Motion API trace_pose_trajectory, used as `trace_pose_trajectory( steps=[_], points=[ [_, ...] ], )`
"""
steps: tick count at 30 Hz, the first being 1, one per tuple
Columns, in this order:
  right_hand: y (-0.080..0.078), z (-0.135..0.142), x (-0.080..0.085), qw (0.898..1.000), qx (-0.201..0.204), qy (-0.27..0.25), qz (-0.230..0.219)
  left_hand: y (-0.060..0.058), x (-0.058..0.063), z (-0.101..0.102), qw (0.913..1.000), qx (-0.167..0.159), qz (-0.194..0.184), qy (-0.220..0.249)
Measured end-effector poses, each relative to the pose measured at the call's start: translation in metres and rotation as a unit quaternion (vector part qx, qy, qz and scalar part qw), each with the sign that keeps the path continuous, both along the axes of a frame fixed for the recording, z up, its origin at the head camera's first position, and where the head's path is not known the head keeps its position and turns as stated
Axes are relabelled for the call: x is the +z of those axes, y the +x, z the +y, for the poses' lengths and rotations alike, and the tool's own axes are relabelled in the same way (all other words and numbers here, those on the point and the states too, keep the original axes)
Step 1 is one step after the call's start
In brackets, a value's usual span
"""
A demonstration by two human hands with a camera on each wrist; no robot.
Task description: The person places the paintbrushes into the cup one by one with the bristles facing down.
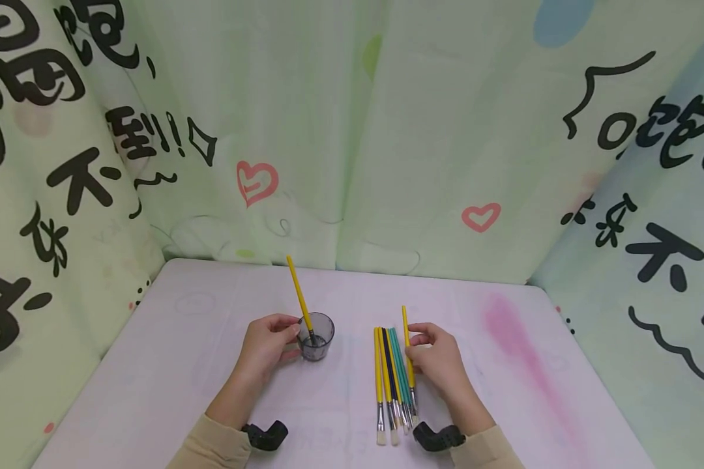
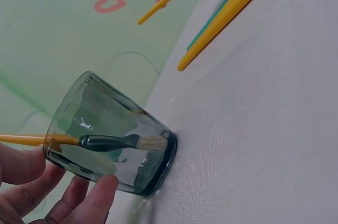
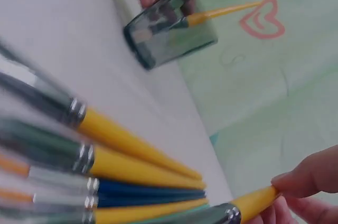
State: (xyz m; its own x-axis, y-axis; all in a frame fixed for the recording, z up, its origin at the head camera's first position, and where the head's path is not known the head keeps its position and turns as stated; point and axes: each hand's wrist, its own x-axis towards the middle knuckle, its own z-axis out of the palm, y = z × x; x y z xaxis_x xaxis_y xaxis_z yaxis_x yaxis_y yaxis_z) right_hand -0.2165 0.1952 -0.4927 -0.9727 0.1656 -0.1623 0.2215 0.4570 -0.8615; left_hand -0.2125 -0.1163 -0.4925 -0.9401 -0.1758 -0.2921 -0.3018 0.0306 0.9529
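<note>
My left hand (image 1: 266, 342) grips a small grey see-through glass (image 1: 325, 326) by its left side, thumb and fingers against the wall. A yellow-handled paintbrush (image 1: 297, 286) leans in the glass, bristles down; in the left wrist view its pale bristles (image 2: 153, 142) reach near the base. My right hand (image 1: 440, 355) pinches another yellow-handled paintbrush (image 1: 406, 322) by the handle, at the right end of a row of brushes. That brush's bristles point toward me. In the right wrist view, thumb and fingertips meet on its yellow handle (image 3: 256, 203).
Several paintbrushes (image 1: 387, 371) with yellow, dark blue and teal handles lie side by side, bristles toward me. A whitish cloth covers the table (image 1: 211, 365), with a pink streak (image 1: 519, 345) at right. Printed curtains (image 1: 352, 143) hang at the back and both sides.
</note>
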Motion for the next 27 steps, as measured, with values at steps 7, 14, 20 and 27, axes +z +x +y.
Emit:
trace_pose_trajectory(
  steps=[7, 14, 20, 27],
  points=[
    [-0.001, -0.013, 0.014, 0.995, 0.001, -0.093, 0.021, 0.0, -0.001, 0.0, 1.0, -0.001, 0.0, -0.002],
    [-0.004, -0.029, 0.023, 0.987, 0.012, -0.151, 0.057, 0.001, 0.0, 0.0, 1.0, 0.001, 0.001, 0.0],
    [-0.008, -0.042, 0.027, 0.98, 0.016, -0.185, 0.074, 0.0, -0.001, 0.0, 1.0, -0.001, 0.003, 0.004],
    [-0.012, -0.057, 0.032, 0.974, 0.023, -0.206, 0.092, -0.001, 0.0, -0.001, 1.0, -0.002, -0.001, 0.006]
  ],
)
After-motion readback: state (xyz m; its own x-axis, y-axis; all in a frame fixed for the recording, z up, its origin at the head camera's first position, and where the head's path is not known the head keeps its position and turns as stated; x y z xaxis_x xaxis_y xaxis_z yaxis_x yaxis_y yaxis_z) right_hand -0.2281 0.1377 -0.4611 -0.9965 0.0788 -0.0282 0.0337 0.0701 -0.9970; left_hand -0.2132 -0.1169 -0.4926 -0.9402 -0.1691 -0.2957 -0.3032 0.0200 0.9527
